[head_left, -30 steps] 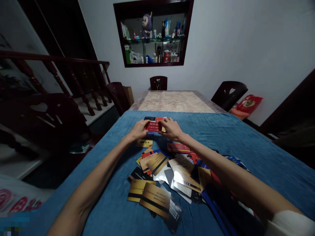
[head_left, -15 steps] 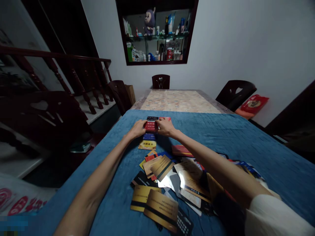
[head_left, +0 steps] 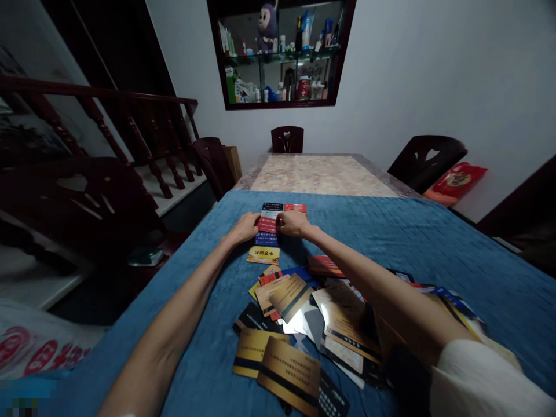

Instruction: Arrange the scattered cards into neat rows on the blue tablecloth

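Multicoloured plastic-card column (head_left: 266, 238) lies nearer left edge of blue-draped counter (head_left: 324, 174), left hand (head_left: 245, 227) and right hand (head_left: 294, 224) touching its red card (head_left: 267, 225), fingers' clamp unclear; loose mixed-card pile (head_left: 313, 324) remains.

red card (head_left: 268, 225) is looking like smooth plastic | gold card (head_left: 289, 370) is showing satin metallic sheen | blue cloth (head_left: 391, 243) is looking matt, napped | surface (head_left: 321, 174) beyond is looking smooth
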Available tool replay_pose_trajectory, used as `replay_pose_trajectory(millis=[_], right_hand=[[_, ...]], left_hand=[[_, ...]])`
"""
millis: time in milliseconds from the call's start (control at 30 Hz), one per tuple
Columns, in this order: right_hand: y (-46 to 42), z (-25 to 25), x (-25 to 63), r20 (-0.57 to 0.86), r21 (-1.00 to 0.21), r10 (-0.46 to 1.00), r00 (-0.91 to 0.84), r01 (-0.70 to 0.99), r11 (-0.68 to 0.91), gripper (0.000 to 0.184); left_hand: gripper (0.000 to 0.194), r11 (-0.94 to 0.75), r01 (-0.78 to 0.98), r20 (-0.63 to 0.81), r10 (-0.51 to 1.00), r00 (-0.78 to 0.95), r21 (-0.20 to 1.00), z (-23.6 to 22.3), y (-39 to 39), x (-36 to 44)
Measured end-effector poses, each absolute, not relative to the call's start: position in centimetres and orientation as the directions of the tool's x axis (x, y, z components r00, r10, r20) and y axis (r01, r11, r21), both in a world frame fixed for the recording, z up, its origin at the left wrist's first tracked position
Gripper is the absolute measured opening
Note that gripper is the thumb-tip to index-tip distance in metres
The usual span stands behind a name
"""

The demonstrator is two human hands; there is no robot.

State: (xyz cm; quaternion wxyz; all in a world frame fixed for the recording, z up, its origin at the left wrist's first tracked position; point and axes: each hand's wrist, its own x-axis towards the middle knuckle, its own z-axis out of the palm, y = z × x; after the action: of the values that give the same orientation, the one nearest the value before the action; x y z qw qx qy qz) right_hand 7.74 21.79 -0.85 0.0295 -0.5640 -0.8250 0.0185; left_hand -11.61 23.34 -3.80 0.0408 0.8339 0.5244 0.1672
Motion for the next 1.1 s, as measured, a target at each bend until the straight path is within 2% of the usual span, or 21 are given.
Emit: replay_pose_trajectory(millis=[633,1100], right_hand=[[21.6,-0.6,6.9,-0.009,-0.024,0.945,-0.328,0.944,0.328,0.037],[21.6,-0.2,6.2,-0.036,-0.068,0.966,-0.254,0.965,0.252,0.037]], left_hand=[[0.029,-0.369,0.905,0.162,0.927,0.34,0.214,-3.6,22.9,-11.1],[0.038,-0.3,0.912,0.12,0.954,0.276,0.281,-3.2,22.5,-10.6]])
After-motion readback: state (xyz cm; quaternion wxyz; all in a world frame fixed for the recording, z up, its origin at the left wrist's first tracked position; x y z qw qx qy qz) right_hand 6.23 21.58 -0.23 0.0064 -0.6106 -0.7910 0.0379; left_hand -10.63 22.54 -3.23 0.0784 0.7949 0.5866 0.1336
